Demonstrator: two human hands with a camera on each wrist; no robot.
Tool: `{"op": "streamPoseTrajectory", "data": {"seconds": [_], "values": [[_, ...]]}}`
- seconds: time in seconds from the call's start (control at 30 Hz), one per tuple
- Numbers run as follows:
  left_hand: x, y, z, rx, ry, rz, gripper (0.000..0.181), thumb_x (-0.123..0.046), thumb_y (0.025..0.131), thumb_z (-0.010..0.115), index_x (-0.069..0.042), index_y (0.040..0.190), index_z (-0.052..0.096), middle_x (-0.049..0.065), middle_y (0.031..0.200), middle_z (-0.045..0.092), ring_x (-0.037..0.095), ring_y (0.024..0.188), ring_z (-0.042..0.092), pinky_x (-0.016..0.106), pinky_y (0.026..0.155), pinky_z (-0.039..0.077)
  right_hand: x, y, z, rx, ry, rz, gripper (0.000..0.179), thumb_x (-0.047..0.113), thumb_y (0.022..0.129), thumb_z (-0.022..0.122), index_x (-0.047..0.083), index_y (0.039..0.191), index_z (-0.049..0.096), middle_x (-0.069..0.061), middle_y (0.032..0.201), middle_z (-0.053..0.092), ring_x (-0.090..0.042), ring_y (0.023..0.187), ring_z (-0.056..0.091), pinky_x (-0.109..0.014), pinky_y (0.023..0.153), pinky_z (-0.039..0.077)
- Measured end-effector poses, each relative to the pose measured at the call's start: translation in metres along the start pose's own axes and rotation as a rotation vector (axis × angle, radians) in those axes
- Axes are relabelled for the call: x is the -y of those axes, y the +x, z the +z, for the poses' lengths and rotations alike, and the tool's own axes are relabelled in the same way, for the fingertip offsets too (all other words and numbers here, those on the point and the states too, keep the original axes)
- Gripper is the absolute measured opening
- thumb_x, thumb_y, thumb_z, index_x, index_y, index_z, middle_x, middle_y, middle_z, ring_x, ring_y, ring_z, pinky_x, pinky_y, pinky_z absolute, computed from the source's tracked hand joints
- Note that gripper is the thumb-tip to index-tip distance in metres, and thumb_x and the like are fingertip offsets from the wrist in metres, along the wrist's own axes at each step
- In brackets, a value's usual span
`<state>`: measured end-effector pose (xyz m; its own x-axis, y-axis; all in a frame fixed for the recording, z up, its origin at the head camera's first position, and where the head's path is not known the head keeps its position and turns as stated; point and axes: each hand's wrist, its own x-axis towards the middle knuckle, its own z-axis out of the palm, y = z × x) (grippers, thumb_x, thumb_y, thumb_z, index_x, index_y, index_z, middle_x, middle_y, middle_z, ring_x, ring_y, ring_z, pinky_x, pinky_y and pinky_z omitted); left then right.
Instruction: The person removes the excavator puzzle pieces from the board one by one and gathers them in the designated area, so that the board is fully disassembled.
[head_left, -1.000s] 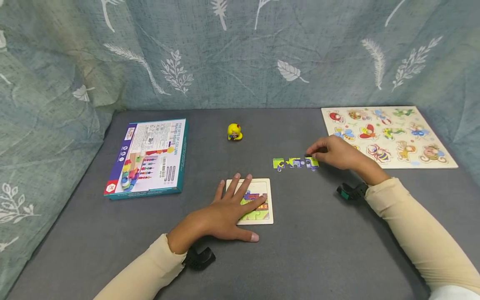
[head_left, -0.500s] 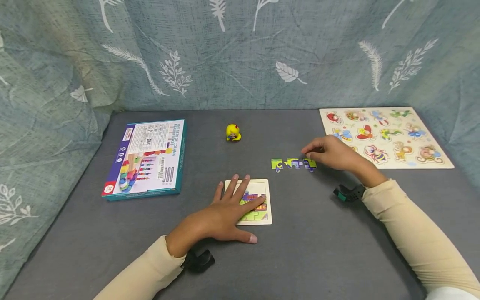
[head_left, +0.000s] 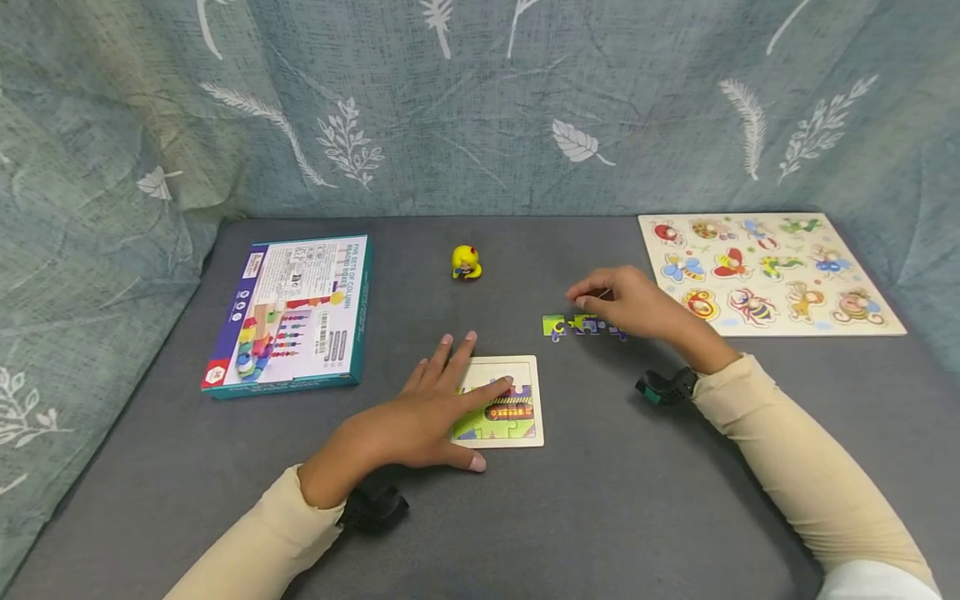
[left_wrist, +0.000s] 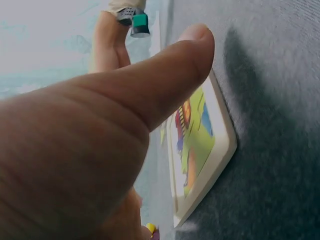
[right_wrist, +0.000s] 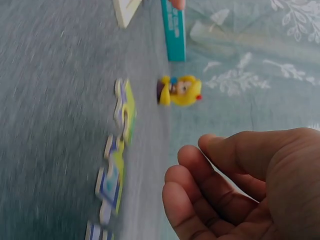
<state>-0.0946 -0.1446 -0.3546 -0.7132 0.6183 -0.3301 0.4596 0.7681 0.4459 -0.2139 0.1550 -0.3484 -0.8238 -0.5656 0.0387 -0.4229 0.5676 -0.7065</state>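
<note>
My left hand spreads its fingers over the left part of a small framed jigsaw board, its index fingertip over the train picture. Whether the fingers touch the board is unclear. In the left wrist view the thumb stretches past the board's edge. My right hand hovers just above a row of loose jigsaw pieces, partly hiding the right end. Seen from the right wrist, its fingers are loosely bent with nothing visible between them, apart from the pieces.
A yellow-haired toy figure stands at the back. On the left lies a boxed bead toy. A wooden insect puzzle board lies at the back right. A leaf-patterned curtain hangs behind the grey table.
My right hand has moved left from the right-hand jigsaw piece to above the row's middle. My left hand has slid left, uncovering more of the train picture.
</note>
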Motion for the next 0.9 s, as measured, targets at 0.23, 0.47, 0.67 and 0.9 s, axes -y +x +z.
{"op": "streamPoseTrajectory", "data": {"seconds": [0.23,0.47,0.67,0.9], "values": [[0.003,-0.012,-0.002,0.024,-0.004,0.006,0.091,-0.056,0.081,0.072,-0.038,0.155,0.022,0.011,0.159,-0.021,0.036,0.142,-0.022,0.06,0.111,0.004,0.014,0.007,0.011,0.035,0.068,-0.022,0.021,0.006,0.097,0.058,-0.001,0.113,0.071,-0.011,0.105,0.071,-0.023,0.087,0.066,-0.035,0.07,0.049],[0.009,-0.028,0.001,0.047,-0.013,-0.041,0.089,-0.058,0.081,0.07,-0.038,0.154,0.023,0.012,0.159,-0.021,0.035,0.142,-0.022,0.06,0.111,0.005,0.025,0.015,0.024,0.136,0.135,-0.069,0.022,0.002,0.098,0.055,-0.003,0.114,0.068,-0.011,0.101,0.071,-0.024,0.089,0.065,-0.032,0.068,0.047],[0.009,-0.03,0.004,0.057,-0.045,-0.041,0.091,-0.067,0.079,0.067,-0.041,0.154,0.023,0.01,0.158,-0.023,0.03,0.142,-0.023,0.058,0.112,0.002,0.034,0.022,0.037,0.225,0.122,-0.127,0.021,0.003,0.097,0.056,-0.001,0.113,0.069,-0.006,0.102,0.072,-0.018,0.094,0.066,-0.032,0.078,0.05],[0.009,-0.027,0.01,0.061,-0.04,-0.042,0.097,-0.074,0.075,0.064,-0.042,0.154,0.019,0.011,0.158,-0.024,0.031,0.142,-0.023,0.057,0.112,-0.002,0.046,0.026,0.039,0.286,0.212,-0.136,0.023,0.003,0.098,0.054,-0.005,0.116,0.067,-0.013,0.105,0.07,-0.025,0.097,0.066,-0.033,0.082,0.051]]}}
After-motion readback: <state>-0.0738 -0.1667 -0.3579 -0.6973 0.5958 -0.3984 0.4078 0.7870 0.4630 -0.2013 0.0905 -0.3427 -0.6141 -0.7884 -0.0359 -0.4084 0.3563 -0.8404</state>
